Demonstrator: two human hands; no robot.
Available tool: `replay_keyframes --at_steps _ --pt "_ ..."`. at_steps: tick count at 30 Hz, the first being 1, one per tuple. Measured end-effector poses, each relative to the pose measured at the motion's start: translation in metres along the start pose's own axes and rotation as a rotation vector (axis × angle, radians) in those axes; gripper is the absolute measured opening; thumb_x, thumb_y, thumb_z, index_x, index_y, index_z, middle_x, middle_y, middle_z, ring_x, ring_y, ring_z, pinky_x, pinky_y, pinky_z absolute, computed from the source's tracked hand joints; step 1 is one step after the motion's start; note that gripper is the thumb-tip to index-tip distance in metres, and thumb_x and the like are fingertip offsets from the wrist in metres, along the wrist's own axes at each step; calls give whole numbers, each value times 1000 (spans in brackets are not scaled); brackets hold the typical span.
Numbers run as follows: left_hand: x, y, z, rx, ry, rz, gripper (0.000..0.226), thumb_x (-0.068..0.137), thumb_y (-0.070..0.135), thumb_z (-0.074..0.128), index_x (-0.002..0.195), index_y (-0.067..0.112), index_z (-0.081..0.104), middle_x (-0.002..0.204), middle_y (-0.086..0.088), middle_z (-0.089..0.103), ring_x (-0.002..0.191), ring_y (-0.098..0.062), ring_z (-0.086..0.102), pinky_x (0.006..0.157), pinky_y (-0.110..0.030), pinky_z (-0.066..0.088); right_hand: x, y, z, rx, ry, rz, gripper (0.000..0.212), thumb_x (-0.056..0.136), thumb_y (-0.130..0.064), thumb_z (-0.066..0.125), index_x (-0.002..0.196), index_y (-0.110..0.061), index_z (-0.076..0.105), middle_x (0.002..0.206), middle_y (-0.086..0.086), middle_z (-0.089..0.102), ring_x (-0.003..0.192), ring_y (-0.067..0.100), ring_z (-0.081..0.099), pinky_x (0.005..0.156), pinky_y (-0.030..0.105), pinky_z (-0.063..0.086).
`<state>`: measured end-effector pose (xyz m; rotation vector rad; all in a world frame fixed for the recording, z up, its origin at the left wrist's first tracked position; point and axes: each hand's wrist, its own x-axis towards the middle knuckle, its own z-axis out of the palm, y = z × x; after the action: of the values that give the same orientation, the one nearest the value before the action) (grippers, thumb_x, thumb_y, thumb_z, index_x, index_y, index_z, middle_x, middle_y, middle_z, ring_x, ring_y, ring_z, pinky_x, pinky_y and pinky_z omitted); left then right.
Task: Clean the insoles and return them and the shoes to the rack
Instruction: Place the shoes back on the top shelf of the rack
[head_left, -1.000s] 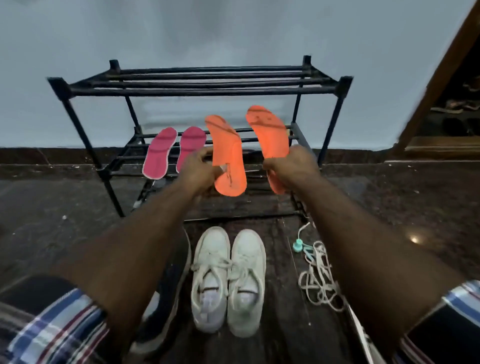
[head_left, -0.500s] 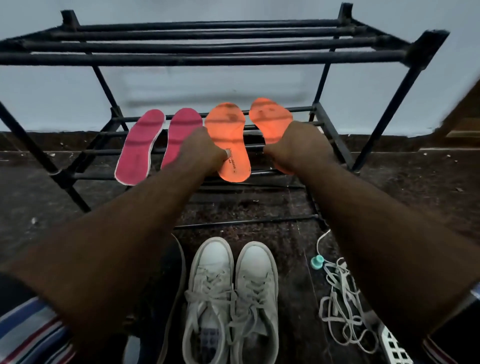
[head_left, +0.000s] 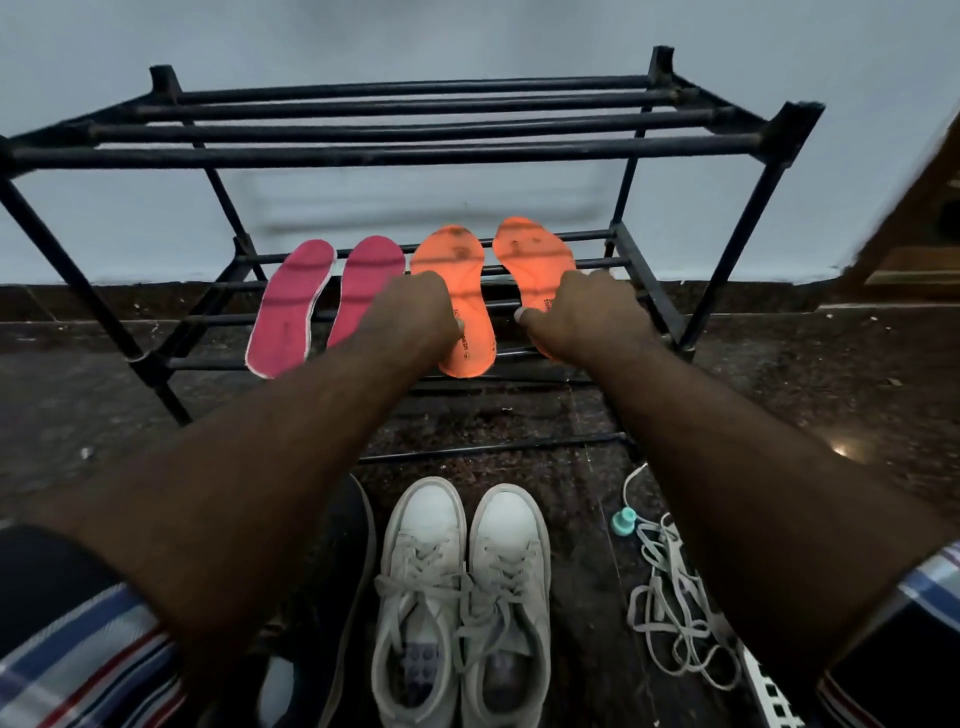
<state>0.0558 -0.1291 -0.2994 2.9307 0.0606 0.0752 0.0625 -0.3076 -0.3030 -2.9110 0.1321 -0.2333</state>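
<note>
The two orange insoles (head_left: 464, 306) lay flat across the bars of the rack's (head_left: 395, 150) lower shelf, likely to dry, with the pink insoles (head_left: 291, 306) at their 9 o'clock. The left hand (head_left: 410, 317) and right hand (head_left: 582, 317) each pinched one orange insole's edge. The writing was too small to read. The white shoes (head_left: 462, 597) waited on the floor at 6 o'clock.

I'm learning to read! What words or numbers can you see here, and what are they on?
Left orange insole: dark print and a round mark along its heel, partly hidden by the left hand, too blurred to read.
Right orange insole: tiny print beside the right hand, unreadable.
Pink insoles, white shoes: no readable text.
</note>
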Motion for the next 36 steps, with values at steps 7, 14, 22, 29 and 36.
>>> replay_keyframes --at_steps 7,14,22,29,36 --pt "-72 -11 -2 -12 135 129 32 90 33 61 116 14 61 113 -13 64 102 -37 63 80 -46 53 -65 -4 -15 120 135 -98 50 85 -46 56 120 -10 58 120 16 57 112 39 53 88 46 48" --pt "-208 -43 19 -20 -9 -17 32 88 38 57 113 20 60 119 -9 64 110 -34 62 86 -46 55 -196 -3 -7 187 -5 -93 36 79 -36 56 107 -14 64 105 11 67 99 33 64 80 39 54" --pt "-369 -69 12 -124 -158 -23 20 86 34 55 86 14 57 100 -17 66 93 -37 64 75 -39 52 -374 -10 -19 290 -203 26 35 81 -28 57 111 -11 63 112 16 66 107 35 62 85 35 50" --pt "-413 -135 2 -209 -250 -175 22 90 26 59 92 5 65 92 -14 67 86 -32 63 69 -33 48 -427 -58 -20 349 -272 -2 40 86 -27 61 123 -13 62 118 14 67 114 33 59 90 32 47" --pt "-412 -182 17 -503 -143 -459 32 81 27 65 109 12 64 109 -14 67 98 -34 64 74 -31 48 -430 -107 14 331 -417 -186 38 81 -24 64 117 -12 63 110 12 69 104 31 62 78 30 47"
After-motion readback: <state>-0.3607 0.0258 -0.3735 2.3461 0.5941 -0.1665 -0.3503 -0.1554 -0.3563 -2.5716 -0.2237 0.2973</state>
